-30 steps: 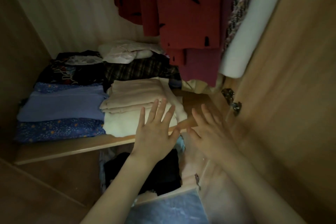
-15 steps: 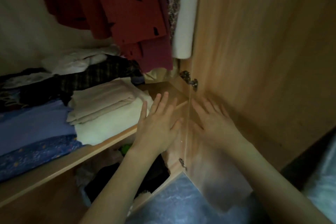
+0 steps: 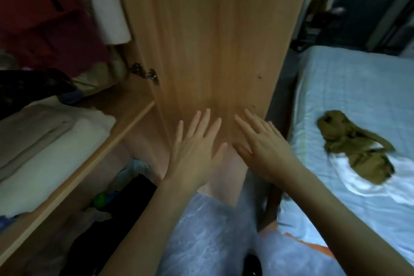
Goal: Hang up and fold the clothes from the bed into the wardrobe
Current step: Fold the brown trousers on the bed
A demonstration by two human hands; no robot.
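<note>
Just one view here, a wide-angle head cam looking forward and down from right up close at the open wardrobe door [image 3: 212, 36]. Wardrobe shelf [image 3: 94, 148] edge runs along the left side, bed [image 3: 349, 87] fills the right, and both forearms reach in from the bottom edge

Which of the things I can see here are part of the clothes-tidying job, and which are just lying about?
Part of the job:
- olive garment crumpled on the bed
- folded cream clothes on the wardrobe shelf
- red clothes hanging
- left hand and right hand, both empty

Lying about:
- green ball under the shelf
- door hinge
</note>
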